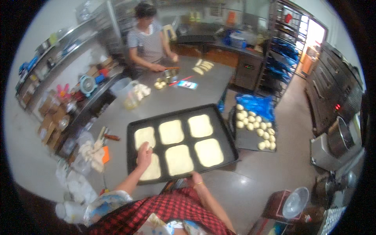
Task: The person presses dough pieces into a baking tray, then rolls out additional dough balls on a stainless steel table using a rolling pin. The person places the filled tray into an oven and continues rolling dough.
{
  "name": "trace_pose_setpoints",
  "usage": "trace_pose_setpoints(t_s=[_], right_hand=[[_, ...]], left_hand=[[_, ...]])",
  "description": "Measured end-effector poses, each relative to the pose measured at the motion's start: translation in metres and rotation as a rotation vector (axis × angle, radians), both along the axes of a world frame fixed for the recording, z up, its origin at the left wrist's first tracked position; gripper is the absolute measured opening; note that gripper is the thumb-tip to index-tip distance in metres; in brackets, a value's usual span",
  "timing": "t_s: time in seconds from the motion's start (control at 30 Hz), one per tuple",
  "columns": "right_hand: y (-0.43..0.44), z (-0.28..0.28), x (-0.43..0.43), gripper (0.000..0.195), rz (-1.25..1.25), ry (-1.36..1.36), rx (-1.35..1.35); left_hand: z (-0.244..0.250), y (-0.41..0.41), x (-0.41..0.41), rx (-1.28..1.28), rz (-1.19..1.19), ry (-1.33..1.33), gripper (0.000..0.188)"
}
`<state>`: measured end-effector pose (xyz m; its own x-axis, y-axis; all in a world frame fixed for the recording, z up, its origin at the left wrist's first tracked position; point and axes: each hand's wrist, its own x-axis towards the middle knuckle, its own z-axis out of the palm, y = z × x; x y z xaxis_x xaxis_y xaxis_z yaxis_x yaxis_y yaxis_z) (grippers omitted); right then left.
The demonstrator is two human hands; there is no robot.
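A black baking tray [182, 109] lies before me, tilted in the view, with several rounded squares of pale dough in two rows. My left hand [144, 155] is over the two leftmost pieces, its fingertips at the lower edge of the upper left dough square [144, 135]. At the tray's near edge is my right hand [195, 178], its fingers on the rim and partly hidden beneath it. Between the hands lies the lower middle dough square [179, 160]. To the right is the lower right square [209, 152], flat in its recess.
Right of the tray, another tray [246, 141] holds several dough balls beside blue plastic. A person [147, 41] works across the metal table [164, 101], near a pot, a phone [187, 85] and dough strips [202, 67]. An orange scraper [105, 154] and cloths lie left.
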<state>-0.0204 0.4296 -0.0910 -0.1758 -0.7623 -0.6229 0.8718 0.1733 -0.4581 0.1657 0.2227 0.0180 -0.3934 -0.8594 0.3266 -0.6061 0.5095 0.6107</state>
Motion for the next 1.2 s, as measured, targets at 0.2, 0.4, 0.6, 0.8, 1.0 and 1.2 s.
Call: trace_pose_setpoints(t_s=[0.2, 0.4, 0.6, 0.8, 1.0, 1.2], right_hand=[[0.031, 0.124, -0.015, 0.022, -0.028, 0.069, 0.112], [0.059, 0.177, -0.054, 0.038, 0.121, 0.549, 0.156], [0.080, 0.144, -0.056, 0.041, 0.113, 0.683, 0.308], [0.153, 0.159, -0.055, 0.040, -0.150, 0.606, 0.257], [0.294, 0.181, -0.024, 0.041, -0.406, 0.539, 0.372], [0.444, 0.237, 0.033, 0.041, -0.713, 0.608, 0.444]], left_hand=[[0.014, -0.106, -0.086, -0.224, -0.082, -0.120, 0.038], [-0.006, -0.172, -0.174, 0.067, -0.286, -0.371, 0.041], [-0.023, -0.145, -0.251, 0.161, -0.286, -0.540, 0.048], [0.001, -0.092, -0.363, -0.005, -0.451, -0.450, 0.045], [0.056, 0.120, -0.461, -0.172, -0.802, -0.257, 0.046], [0.091, 0.352, -0.504, -0.242, -1.080, -0.424, 0.056]])
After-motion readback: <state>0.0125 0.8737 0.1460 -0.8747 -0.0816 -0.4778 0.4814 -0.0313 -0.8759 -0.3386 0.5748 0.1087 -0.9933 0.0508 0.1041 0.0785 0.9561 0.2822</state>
